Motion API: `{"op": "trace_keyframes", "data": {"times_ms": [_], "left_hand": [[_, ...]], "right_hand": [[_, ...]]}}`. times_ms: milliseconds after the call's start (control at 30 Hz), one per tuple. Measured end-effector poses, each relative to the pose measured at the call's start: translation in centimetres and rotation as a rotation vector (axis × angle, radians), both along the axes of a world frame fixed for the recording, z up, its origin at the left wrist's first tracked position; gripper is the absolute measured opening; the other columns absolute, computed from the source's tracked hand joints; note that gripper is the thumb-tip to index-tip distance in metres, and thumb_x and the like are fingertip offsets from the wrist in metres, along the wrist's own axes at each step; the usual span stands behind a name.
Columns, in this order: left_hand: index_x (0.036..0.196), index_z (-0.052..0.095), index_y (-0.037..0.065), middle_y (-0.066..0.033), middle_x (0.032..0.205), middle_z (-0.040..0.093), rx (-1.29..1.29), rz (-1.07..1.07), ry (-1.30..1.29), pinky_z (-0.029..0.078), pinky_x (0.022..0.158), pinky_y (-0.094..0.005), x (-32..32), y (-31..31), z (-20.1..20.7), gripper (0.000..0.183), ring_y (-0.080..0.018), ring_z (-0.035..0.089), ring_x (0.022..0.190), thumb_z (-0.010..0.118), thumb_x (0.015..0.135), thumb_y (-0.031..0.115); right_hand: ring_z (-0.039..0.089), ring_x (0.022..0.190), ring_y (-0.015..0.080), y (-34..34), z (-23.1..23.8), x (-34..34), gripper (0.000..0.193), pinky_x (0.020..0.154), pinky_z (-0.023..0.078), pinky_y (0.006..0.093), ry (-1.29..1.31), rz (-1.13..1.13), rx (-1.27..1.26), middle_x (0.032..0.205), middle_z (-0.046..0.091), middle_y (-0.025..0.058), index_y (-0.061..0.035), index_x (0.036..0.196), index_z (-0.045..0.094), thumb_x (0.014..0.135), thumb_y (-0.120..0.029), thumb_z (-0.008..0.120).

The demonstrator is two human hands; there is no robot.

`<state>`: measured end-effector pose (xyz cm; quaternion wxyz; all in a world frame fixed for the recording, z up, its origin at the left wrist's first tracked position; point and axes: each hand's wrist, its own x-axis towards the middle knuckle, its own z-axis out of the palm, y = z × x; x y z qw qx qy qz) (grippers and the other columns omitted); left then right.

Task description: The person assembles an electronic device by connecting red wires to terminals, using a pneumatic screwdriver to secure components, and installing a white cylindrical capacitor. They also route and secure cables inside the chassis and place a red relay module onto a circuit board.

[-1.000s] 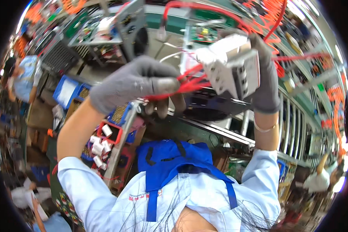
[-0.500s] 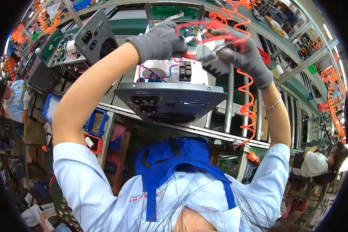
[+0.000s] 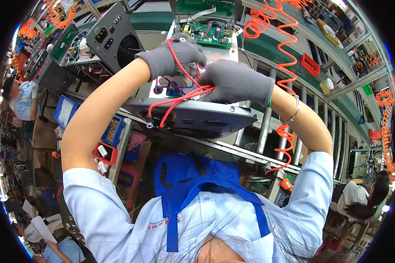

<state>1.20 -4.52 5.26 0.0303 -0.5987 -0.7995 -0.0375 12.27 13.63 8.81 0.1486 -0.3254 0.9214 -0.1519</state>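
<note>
The grey knit-gloved left hand (image 3: 188, 52) and grey knit-gloved right hand (image 3: 241, 83) were curled close together; what their fingertips pinched could not be told. Thin red plastic-coated wires (image 3: 189, 95) trailed left from beneath the right hand over a black metal panel (image 3: 206, 112). They appeared light, flexible, best gripped mid-length.

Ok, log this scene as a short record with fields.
Left hand: grey-gloved, over the opened unit, a red wire crossing its back; fingertips partly hidden
Right hand: grey-gloved, close beside the left; its grip is hidden
Wire bundle: red, running out from the right hand, two ends hanging over the dark panel
Behind the hands: green circuit board
To the right: roller conveyor, red tray
</note>
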Motion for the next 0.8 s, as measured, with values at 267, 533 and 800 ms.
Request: {"op": "trace_keyframes", "data": {"times_ms": [267, 533, 800], "left_hand": [[0.120, 0.057, 0.004, -0.0161, 0.105, 0.063, -0.208, 0.410, -0.575, 0.048, 0.083, -0.0373, 5.6, -3.8, 8.0, 0.043, -0.0284, 0.060, 0.099, 0.064, 0.086, 0.030], [0.150, 0.014, 0.002, -0.0219, 0.132, 0.051, -0.060, 0.406, -0.781, 0.036, 0.103, -0.0378, 11.1, 1.5, 4.7, 0.095, -0.0283, 0.050, 0.121, 0.061, 0.083, 0.050], [0.138, 0.040, -0.002, -0.0213, 0.121, 0.059, 0.025, 0.344, -1.079, 0.042, 0.097, -0.0397, 10.7, 2.4, 5.1, 0.079, -0.0289, 0.056, 0.113, 0.064, 0.083, 0.050]], "right_hand": [[0.051, 0.052, 0.0231, 2.3, 0.7, 1.2, 0.036, 0.053, 0.042, 0.0367, 0.024, 0.036, -0.157, 0.056, 0.053, 0.0124, 0.0004, 0.065, 0.055, 0.077, -0.033, 0.066], [0.059, 0.071, 0.0094, 6.9, -0.8, 1.4, 0.028, 0.062, 0.046, 0.0272, -0.542, -0.126, -0.810, 0.073, 0.063, 0.0046, 0.0044, 0.092, 0.067, 0.081, -0.021, 0.063], [0.060, 0.102, 0.0185, 12.3, -11.9, 6.5, 0.038, 0.086, 0.048, 0.0320, -0.511, -0.070, -0.893, 0.106, 0.067, 0.0089, -0.0015, 0.114, 0.065, 0.084, -0.025, 0.069]]}}
